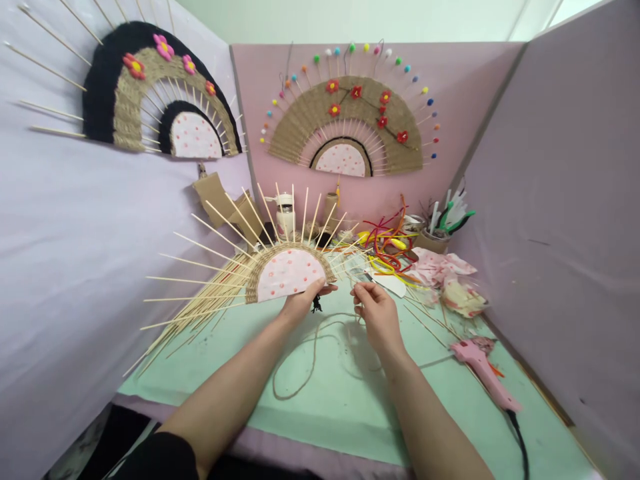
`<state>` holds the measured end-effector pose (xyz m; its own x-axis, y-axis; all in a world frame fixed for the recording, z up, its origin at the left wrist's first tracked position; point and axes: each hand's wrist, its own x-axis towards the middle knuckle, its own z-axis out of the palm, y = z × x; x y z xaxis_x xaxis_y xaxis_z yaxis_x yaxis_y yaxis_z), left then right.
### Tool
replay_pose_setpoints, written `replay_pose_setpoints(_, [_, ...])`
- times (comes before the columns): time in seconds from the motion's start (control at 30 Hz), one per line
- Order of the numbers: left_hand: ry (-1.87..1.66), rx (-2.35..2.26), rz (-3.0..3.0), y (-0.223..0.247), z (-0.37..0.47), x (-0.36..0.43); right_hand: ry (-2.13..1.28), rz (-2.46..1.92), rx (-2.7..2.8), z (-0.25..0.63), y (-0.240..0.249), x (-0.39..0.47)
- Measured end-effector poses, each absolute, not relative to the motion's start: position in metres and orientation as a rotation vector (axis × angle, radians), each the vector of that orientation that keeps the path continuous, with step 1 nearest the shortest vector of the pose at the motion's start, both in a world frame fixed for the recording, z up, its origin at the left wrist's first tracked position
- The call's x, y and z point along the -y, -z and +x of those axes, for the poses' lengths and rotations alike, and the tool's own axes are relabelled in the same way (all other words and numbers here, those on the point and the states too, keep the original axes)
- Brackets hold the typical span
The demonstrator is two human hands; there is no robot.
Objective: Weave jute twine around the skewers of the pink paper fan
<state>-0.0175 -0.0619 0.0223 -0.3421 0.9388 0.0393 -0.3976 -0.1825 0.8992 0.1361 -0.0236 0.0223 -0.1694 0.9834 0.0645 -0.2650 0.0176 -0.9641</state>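
My left hand [302, 301] grips the lower right edge of a half-round fan [289, 275], thumb on its front. The fan has a white centre with pink dots, a woven tan twine band [253, 283] and thin wooden sticks [195, 280] spreading outward. A black tassel [317, 305] hangs below that hand. To the right of the fan, my right hand [375, 312] is closed with its fingertips pinched on a length of twine [313, 363]. The twine loops down over the table between my forearms.
A pink glue gun [485, 373] lies at the right. Behind it are crumpled fabric [443, 267], coloured pipe cleaners [387, 243] and a pot of tools [433, 240]. Loose sticks [200, 300] lie at the left. Finished fans [400, 143] hang on the partitions.
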Motion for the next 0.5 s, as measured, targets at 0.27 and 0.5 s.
replay_pose_setpoints(0.27, [-1.676,-1.219,0.895,-0.0254,-0.0169,0.0656,-1.189,-0.904,1.380,0.1444,-0.0200,0.0141])
replay_pose_setpoints(0.5, [-1.639,-1.219,0.860,-0.0252,-0.0162,0.0631,-1.275,-0.795,1.396,0.1457,-0.0216,0.0160])
